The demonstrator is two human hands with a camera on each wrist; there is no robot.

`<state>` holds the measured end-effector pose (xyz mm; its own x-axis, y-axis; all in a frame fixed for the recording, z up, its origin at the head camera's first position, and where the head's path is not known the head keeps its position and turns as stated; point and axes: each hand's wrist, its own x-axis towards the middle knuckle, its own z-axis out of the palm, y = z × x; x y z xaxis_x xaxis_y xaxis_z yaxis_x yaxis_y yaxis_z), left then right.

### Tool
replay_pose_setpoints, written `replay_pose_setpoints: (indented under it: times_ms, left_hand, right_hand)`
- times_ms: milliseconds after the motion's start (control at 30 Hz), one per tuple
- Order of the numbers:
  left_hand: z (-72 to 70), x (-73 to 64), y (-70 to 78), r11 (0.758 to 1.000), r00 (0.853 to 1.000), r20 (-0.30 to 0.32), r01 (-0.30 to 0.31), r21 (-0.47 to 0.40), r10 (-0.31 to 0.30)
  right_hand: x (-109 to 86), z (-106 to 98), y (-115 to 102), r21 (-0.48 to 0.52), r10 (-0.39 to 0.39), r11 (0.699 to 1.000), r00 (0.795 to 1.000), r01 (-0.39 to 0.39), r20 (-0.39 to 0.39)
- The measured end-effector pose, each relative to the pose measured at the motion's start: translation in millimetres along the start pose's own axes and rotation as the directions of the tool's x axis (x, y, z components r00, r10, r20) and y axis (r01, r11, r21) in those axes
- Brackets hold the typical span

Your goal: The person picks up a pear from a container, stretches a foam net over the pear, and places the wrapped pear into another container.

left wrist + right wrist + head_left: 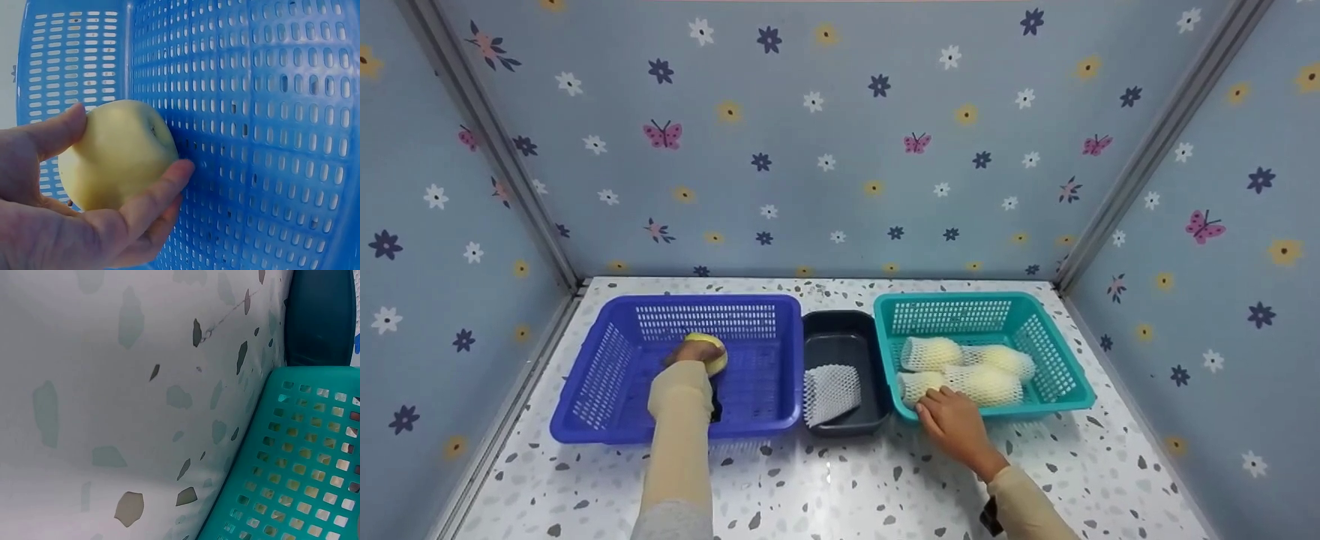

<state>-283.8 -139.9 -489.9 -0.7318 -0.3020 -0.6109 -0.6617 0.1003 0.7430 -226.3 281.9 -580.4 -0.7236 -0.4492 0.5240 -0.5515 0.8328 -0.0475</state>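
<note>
My left hand (699, 352) is inside the blue-purple basket (791, 322) and grips a bare, pale yellow pear (118, 152). The thumb is on one side and the fingers curl under the other; the pear's dimpled end faces the basket's slotted surface. At the near rim of the teal basket (885, 304), my right hand (956, 427) curls its fingers over the edge, close to several pears in white foam nets (982, 384). Its fingertips are partly hidden in the head view. The right wrist view mostly shows the teal basket's perforated outer wall (292, 461).
Between the baskets stands a dark grey tray (840, 330) with an off-white foam net (832, 394) lying in it. The speckled white tabletop (810, 495) lies in front. Flower-patterned panels (825, 135) enclose the back and both sides.
</note>
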Motion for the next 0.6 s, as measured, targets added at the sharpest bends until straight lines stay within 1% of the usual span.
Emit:
replay_pose_setpoints:
  times_ms: [33,67,100,133,167,233,267,300,333,367,400,433,467,500,533,567,600]
  left_hand:
    - [0.9,8.6,-1.2,1.000,1.000,0.012,-0.017,0.004,0.017]
    - [2.8,21.9,-0.2,0.999,0.999,0.030,-0.025,-0.030,0.026]
    - [5.7,41.7,-0.1,0.998,0.998,0.042,-0.033,-0.045,0.035]
    - [8.8,68.8,-3.7,0.998,0.997,0.023,-0.067,-0.004,0.067]
    - [11.1,94.5,-6.2,0.996,0.996,0.027,-0.083,0.040,0.082]
    - [17.4,166.5,-16.1,0.979,0.991,0.016,-0.131,0.154,0.131]
    - [20.7,202.8,-19.8,0.964,0.990,0.006,-0.138,0.228,0.140]
    - [22.0,232.1,-23.8,0.946,0.989,0.015,-0.144,0.290,0.146]
    - [22.4,256.2,-27.0,0.937,0.988,0.024,-0.153,0.314,0.153]
    - [21.8,265.0,-26.7,0.939,0.989,0.037,-0.150,0.311,0.145]
    - [21.7,265.8,-25.1,0.943,0.988,0.034,-0.151,0.295,0.147]
    - [20.9,256.4,-21.4,0.948,0.986,0.039,-0.168,0.269,0.164]
    - [19.5,229.8,-12.2,0.958,0.986,0.050,-0.164,0.233,0.157]
    - [17.2,195.9,-1.6,0.966,0.986,0.063,-0.166,0.197,0.157]
    - [15.9,160.8,8.5,0.972,0.984,0.062,-0.177,0.154,0.170]
    - [15.9,128.4,18.4,0.974,0.982,0.063,-0.187,0.131,0.180]
    - [16.8,117.4,22.7,0.973,0.976,0.076,-0.211,0.097,0.205]
  right_hand:
    - [-0.3,0,0,-0.004,0.000,1.000,1.000,0.000,-0.002]
    - [-0.4,0,0,-0.001,0.001,1.000,1.000,-0.001,-0.002]
    - [-0.7,0,0,-0.001,0.003,1.000,1.000,-0.003,-0.001]
    - [-0.6,0,-1,-0.002,0.005,1.000,1.000,-0.005,0.001]
    - [-0.6,0,-1,0.000,0.007,1.000,1.000,-0.007,0.005]
    - [-0.3,0,-2,0.004,0.014,1.000,1.000,-0.014,0.013]
    - [-0.1,-1,-2,0.007,0.019,1.000,1.000,-0.019,0.018]
    - [0.0,-1,-3,0.007,0.022,1.000,0.999,-0.023,0.024]
    - [0.2,-1,-3,0.009,0.026,1.000,0.999,-0.026,0.029]
    - [0.3,-1,-3,0.012,0.028,1.000,0.999,-0.029,0.033]
    - [0.4,-1,-3,0.014,0.030,0.999,0.999,-0.031,0.036]
    - [0.4,-1,-3,0.015,0.033,0.999,0.999,-0.034,0.037]
    - [0.4,-2,-3,0.017,0.034,0.999,0.999,-0.035,0.036]
    - [0.3,-2,-3,0.017,0.036,0.999,0.999,-0.037,0.035]
    - [0.2,-2,-3,0.016,0.039,0.999,0.999,-0.039,0.035]
    - [0.1,-2,-3,0.018,0.041,0.999,0.999,-0.041,0.033]
    - [-0.2,-2,-3,0.017,0.042,0.999,0.999,-0.042,0.030]
